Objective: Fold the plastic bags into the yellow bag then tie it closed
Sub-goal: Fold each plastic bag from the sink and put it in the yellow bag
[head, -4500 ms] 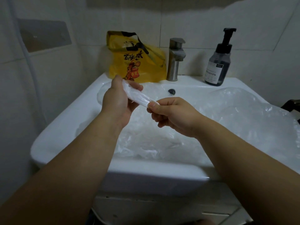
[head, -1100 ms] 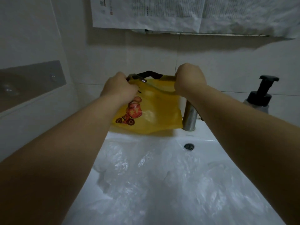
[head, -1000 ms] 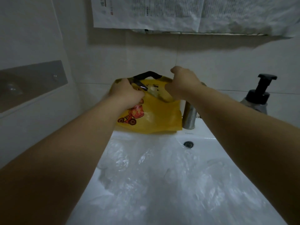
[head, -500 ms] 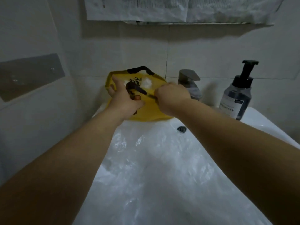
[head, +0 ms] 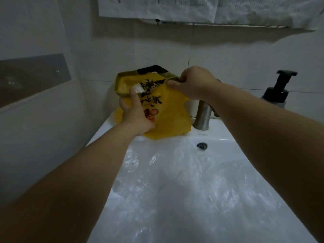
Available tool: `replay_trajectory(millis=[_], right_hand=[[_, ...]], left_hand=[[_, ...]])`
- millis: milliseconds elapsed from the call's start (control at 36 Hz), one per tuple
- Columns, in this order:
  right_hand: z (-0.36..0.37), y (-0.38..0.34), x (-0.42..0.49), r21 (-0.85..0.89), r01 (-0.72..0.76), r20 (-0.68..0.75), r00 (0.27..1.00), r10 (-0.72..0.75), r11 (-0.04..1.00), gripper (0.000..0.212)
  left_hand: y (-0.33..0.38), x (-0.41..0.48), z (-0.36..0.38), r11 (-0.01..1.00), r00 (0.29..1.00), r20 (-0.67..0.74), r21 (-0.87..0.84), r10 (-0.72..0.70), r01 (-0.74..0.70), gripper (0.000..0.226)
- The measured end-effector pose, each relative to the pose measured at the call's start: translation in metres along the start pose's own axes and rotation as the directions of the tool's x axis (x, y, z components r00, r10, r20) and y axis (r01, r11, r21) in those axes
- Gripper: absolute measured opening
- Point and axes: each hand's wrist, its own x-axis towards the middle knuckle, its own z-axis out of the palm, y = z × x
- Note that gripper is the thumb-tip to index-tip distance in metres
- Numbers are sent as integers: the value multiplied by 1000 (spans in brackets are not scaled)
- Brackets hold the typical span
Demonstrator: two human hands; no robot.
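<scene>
Our right hand has drawn wide the mouth of the yellow bag, pinching its rim; our left hand grips its front, thumb against the folded clear bag.

Left hand covers half the print on the yellow bag, fingers tucked out of sight, so that grip can't be read. White bundle shows only a corner. Right hand and forearm blot out the tap's top and the bottle's body. Paper runs off the top edge, print too small. Clear bags blur together, count unknown; the sink's front is cut off.
</scene>
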Motion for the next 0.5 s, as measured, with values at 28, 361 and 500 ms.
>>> replay_trajectory(millis=[28,361,500], right_hand=[[1,0,0,-2,22,1,1000,-22,1000,46],[-1,1,3,-143,84,112,991,-68,986,42],[-6,3,3,-318,128,170,982,-76,940,40]], left_hand=[[0,1,-1,999,999,-5,-24,41,-41,128],[-2,28,-45,952,980,-112,280,162,-126,45],[0,42,-58,968,965,-204,221,163,-117,20]])
